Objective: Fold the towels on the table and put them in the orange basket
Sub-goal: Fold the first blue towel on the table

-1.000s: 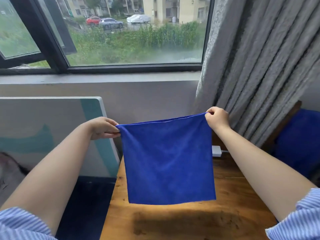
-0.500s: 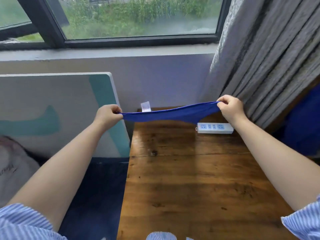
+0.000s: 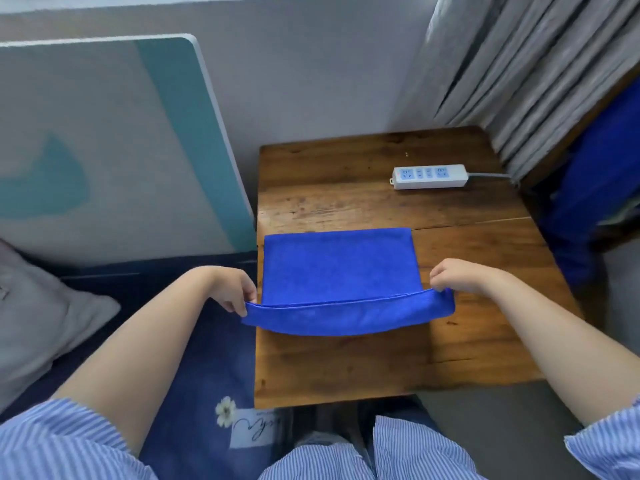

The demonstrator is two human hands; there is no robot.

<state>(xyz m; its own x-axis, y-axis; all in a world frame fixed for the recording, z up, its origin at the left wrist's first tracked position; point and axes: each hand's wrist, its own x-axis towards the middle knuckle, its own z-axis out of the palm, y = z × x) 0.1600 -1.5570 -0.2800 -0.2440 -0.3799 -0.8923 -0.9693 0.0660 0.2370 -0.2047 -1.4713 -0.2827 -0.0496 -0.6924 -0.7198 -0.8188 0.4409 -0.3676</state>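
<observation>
A blue towel (image 3: 336,265) lies spread on the wooden table (image 3: 485,271), its far edge flat on the wood. Its near edge is lifted and sags in a curve between my hands. My left hand (image 3: 235,289) pinches the near left corner, just past the table's left edge. My right hand (image 3: 450,275) pinches the near right corner above the tabletop. No orange basket is in view.
A white power strip (image 3: 429,176) with its cable lies at the back of the table. Grey curtains (image 3: 519,64) hang at the right, with blue fabric (image 3: 595,188) beside them. A white and teal board (image 3: 104,140) leans left; a grey pillow (image 3: 41,323) lies on dark bedding.
The towel came down from hanging upright in the air to lying on the table. Both hands drew toward me and lower, still holding its corners. The view tilted down.
</observation>
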